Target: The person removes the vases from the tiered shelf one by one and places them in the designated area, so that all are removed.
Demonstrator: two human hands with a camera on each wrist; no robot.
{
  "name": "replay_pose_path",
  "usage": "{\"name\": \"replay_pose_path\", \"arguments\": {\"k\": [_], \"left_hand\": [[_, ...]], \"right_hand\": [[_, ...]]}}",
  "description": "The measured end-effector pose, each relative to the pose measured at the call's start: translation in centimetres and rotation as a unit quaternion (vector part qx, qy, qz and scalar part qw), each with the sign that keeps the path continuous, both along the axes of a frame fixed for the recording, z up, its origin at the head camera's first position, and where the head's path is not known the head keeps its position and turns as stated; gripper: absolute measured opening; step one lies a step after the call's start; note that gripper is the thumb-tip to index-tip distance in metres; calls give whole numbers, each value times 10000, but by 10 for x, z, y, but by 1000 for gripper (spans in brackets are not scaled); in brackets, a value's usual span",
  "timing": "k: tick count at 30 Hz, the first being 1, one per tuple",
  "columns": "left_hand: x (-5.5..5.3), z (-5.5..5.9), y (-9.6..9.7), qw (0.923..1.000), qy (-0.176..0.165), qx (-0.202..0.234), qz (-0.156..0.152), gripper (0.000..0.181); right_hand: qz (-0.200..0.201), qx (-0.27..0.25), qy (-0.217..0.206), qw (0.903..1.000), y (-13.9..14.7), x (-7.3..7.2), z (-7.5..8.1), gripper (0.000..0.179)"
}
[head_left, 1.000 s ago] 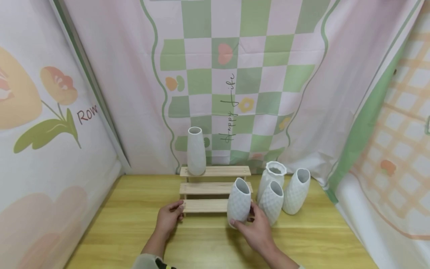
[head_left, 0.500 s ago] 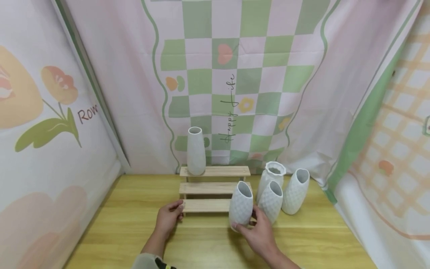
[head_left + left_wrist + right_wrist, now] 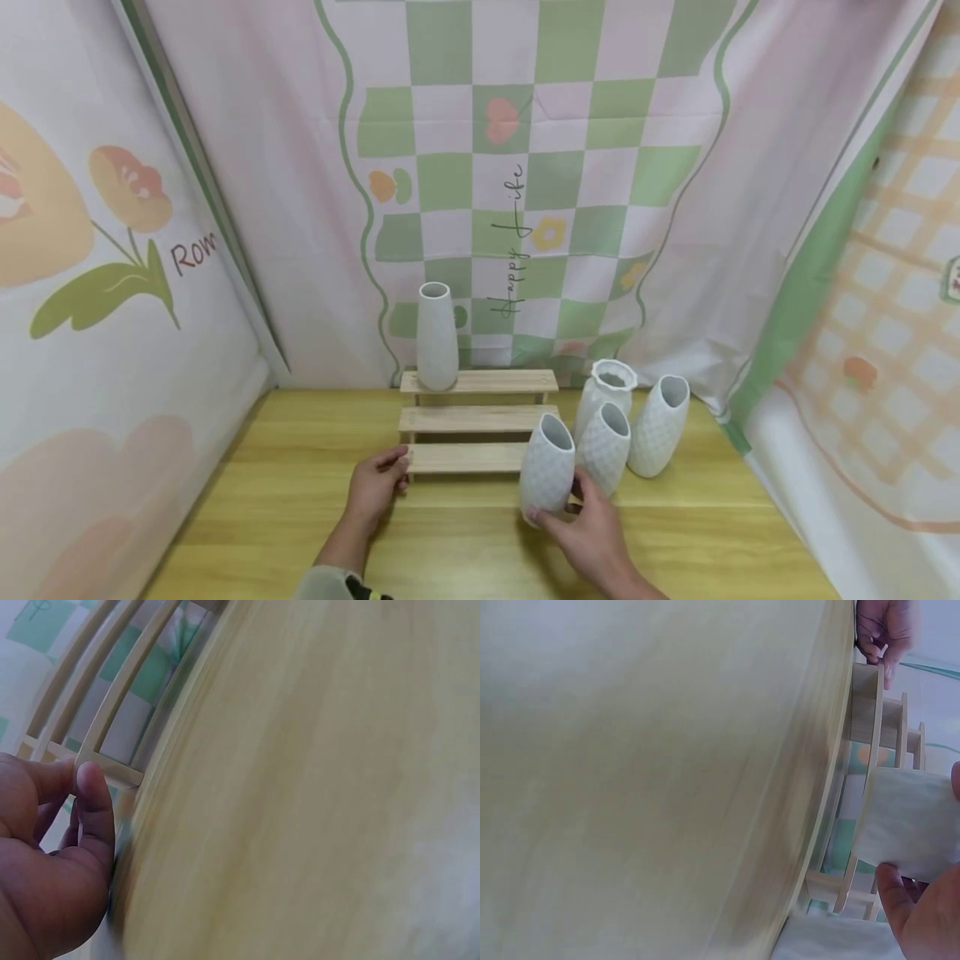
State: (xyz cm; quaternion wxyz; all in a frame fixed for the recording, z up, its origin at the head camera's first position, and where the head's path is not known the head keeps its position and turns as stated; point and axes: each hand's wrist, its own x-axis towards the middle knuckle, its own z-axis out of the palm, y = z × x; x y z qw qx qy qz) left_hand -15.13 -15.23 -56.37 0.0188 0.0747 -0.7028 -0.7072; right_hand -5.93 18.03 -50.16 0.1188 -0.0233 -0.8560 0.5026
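Observation:
My right hand (image 3: 588, 529) grips a white vase (image 3: 547, 465) with a diamond-textured wall and a slanted mouth, low down on its body. In the right wrist view this vase (image 3: 911, 825) hangs a little off the tabletop, in front of the right end of a three-tier wooden display stand (image 3: 468, 457). At the stand's front left corner, thumb and fingers of my left hand (image 3: 377, 485) pinch the lowest step; the left wrist view shows the thumb (image 3: 94, 799) against its end. A tall, slim white vase (image 3: 437, 337) stands on the top step, at its left.
Right of the held vase, several white vases stand on the wooden table (image 3: 300, 533): a textured one (image 3: 604, 450) close beside it, a ruffle-rimmed one (image 3: 592, 404) behind, and another textured one (image 3: 660, 427) farther right. Printed cloth (image 3: 502, 183) hangs behind and along both sides.
My right hand has moved slightly right and toward me with the vase, uncovering more of the stand's lower steps. The left hand stays at the stand's corner.

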Motion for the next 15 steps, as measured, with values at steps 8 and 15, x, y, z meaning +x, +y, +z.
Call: {"name": "replay_pose_path", "arguments": {"k": [8, 15], "left_hand": [[0, 0, 0, 10000, -52, -41, -17, 33], [2, 3, 1, 9999, -51, -96, 1, 33]], "right_hand": [[-2, -41, -265, 9996, 8, 12, 3, 86], [-108, -55, -211, 9997, 14, 17, 6, 86]]}}
